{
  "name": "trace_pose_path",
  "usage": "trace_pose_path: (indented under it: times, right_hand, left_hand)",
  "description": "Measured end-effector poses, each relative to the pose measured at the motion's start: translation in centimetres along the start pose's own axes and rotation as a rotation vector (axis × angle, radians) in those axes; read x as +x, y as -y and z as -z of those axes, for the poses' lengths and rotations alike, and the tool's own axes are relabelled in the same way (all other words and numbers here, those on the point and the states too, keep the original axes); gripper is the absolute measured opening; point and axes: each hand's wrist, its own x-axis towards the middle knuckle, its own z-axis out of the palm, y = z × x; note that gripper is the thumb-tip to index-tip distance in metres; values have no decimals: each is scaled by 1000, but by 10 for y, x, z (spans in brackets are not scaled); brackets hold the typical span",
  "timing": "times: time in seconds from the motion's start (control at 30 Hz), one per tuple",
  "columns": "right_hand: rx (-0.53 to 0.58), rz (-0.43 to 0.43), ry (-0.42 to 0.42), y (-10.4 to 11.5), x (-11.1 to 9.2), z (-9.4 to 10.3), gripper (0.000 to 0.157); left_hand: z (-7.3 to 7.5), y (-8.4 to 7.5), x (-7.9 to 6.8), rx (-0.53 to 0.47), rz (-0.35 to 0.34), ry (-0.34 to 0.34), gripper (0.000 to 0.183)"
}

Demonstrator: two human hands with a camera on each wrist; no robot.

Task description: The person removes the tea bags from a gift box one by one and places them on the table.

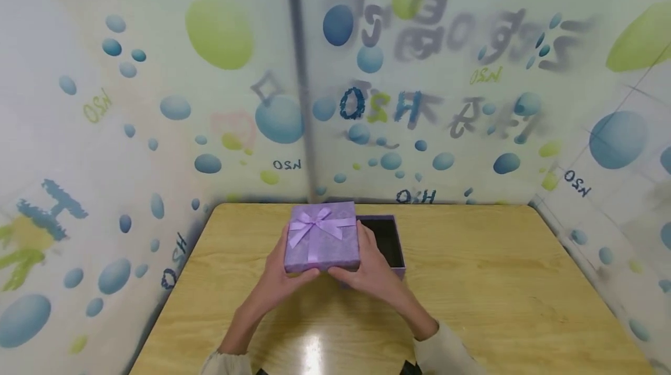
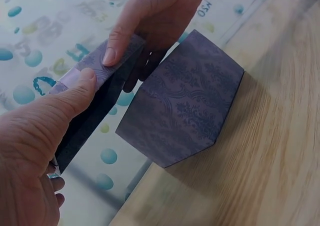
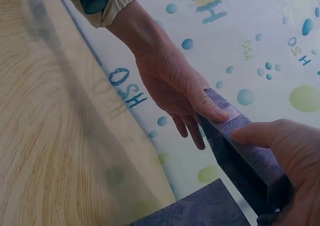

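Note:
A purple box lid (image 1: pixel 325 244) with a lilac ribbon bow on top is held up between my two hands. My left hand (image 1: pixel 280 273) grips its left side, thumb along the near edge. On the opposite side my right hand (image 1: pixel 373 267) grips it, thumb also on the near edge. The lid's hollow, dark underside shows in both wrist views. Behind and to the right of the lid stands the purple box base (image 1: pixel 399 253) on the table, its top uncovered and its inside dark. The lid and right hand hide part of it. Patterned purple covers its outer wall (image 2: pixel 185 101).
The light wooden table (image 1: pixel 487 282) ends at the back and sides against pale walls (image 1: pixel 451 148) printed with blue and green drops. A glossy light reflection lies on the wood near the front edge.

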Motion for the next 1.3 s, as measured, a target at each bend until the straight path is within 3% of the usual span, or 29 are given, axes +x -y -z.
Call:
trace_pose_path:
  times: [0.4,0.8,1.3]
  right_hand:
    - [-10,-45,44,6,4,-14,125]
    - [64,17,59,12,10,-30,120]
    - [160,38,147,31,20,-57,112]
  left_hand:
    - [14,5,-8,-15,32,22,118]
    - [28,8,-15,-27,94,2,121]
    - [53,19,-34,-2,172,-79,126]
